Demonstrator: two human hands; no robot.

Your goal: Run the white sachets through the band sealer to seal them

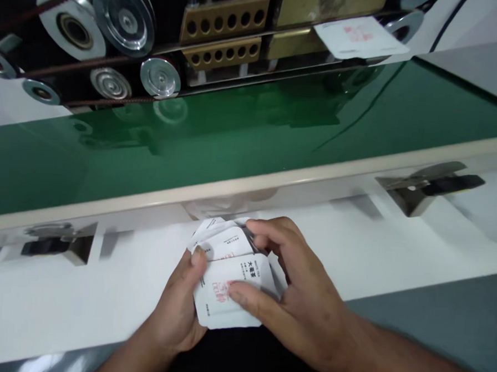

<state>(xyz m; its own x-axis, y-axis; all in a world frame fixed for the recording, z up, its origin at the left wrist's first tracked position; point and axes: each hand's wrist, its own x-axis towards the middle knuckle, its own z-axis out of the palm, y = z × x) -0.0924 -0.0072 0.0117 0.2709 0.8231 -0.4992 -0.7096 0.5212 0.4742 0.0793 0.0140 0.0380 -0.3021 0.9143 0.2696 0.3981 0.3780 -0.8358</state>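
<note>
Several flat white sachets (242, 313) with black characters and red stamp-like prints are fanned in a stack between my hands, low in the middle of the head view. My left hand (179, 304) is closed on the stack's left side, its thumb over the front. On the right, my right hand (296, 299) grips the stack, with its thumb pressed on the front sachet's red print and its fingers bent at the upper right edge. Behind the front sachet, the others overlap and are partly hidden.
A green conveyor belt (217, 145) with a pale front rail (273, 182) crosses ahead. Above it stands a machine with metal pulleys (124, 16) and brass-coloured blocks (224, 21). Another white sachet (360, 39) sticks out at the machine's right. Metal brackets with black knobs (452, 185) jut below the rail.
</note>
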